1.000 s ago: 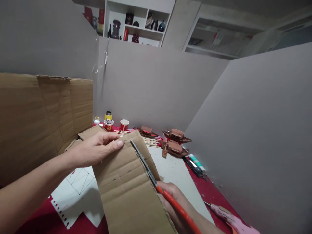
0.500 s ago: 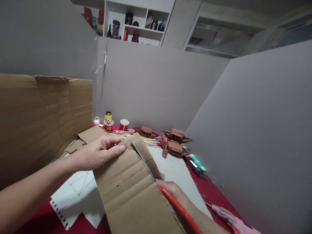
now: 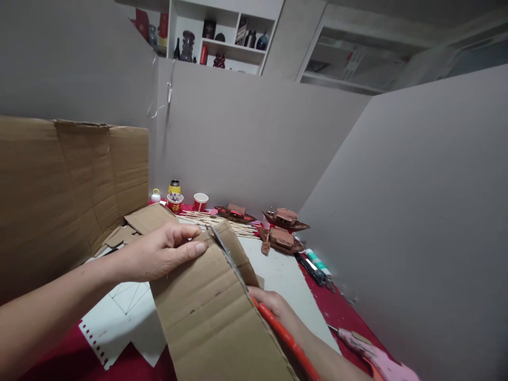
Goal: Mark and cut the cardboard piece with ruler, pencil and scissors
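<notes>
A creased piece of brown cardboard (image 3: pixel 210 317) is held up over the table, tilted. My left hand (image 3: pixel 169 251) pinches its upper left edge, thumb on the near face. At the right, my right hand (image 3: pixel 278 312) is closed on red-handled scissors (image 3: pixel 283 330), partly hidden behind the cardboard. The scissors' grey blade lies along a slit near the cardboard's right edge, its tip close to the top. A narrower strip of the cardboard (image 3: pixel 236 251) stands off beyond the blade.
Brown model boats (image 3: pixel 281 239), thin wooden sticks (image 3: pixel 214 223) and paper cups (image 3: pixel 200 201) stand at the back. A pink glue gun (image 3: pixel 373 354) lies at the right. Large cardboard (image 3: pixel 79 180) rises at the left. A drawn-on paper (image 3: pixel 119 323) lies below my left arm.
The view has shifted slightly. My right hand and the scissors appear a little further left and up along the cardboard; the left hand keeps its hold.
</notes>
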